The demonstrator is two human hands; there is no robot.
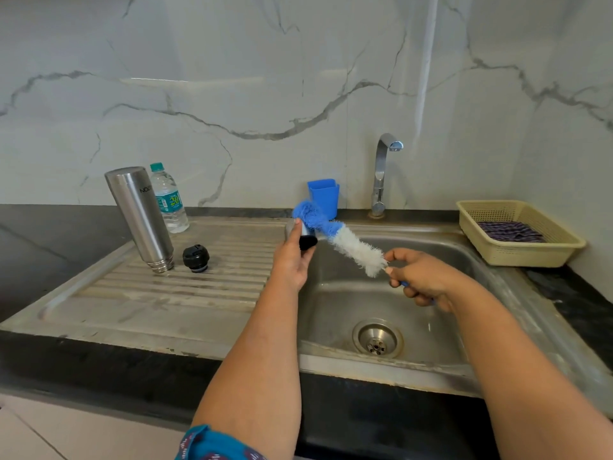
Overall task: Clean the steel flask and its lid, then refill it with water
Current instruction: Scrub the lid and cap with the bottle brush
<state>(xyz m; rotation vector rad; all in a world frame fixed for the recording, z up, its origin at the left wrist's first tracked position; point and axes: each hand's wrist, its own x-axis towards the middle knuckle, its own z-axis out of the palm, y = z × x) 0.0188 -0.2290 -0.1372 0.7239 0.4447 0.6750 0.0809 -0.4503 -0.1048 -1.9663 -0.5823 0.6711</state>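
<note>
Marble wall stands behind a steel sink (491,270) set in a dark counter. On the ribbed drainboard (199,287), at 9 o'clock from the hands, the flask (141,217) stands upside down on its mouth and leans a little. A black stopper (196,258) lies just beside it at its 3 o'clock, and a water bottle (169,200) stands behind it.

Over the basin, the left hand (293,260) grips the lid (303,235), a small steel cup with a dark inside. The right hand (419,277) pinches the thin handle of the brush (335,237), fingers curled round it. The blue tip of the brush touches the lid near its rim. The tap (381,174) seems closed; I see no running water.

I judge the lid is being scrubbed now, and the refill is not yet done.

Risks: the wet lid can slip from the fingers and fall into the basin if the brush pushes too hard. The bristles can also spray drops onto the counter. The flask, leaning on a narrow mouth on ribs, may fall over if an elbow touches it.
</note>
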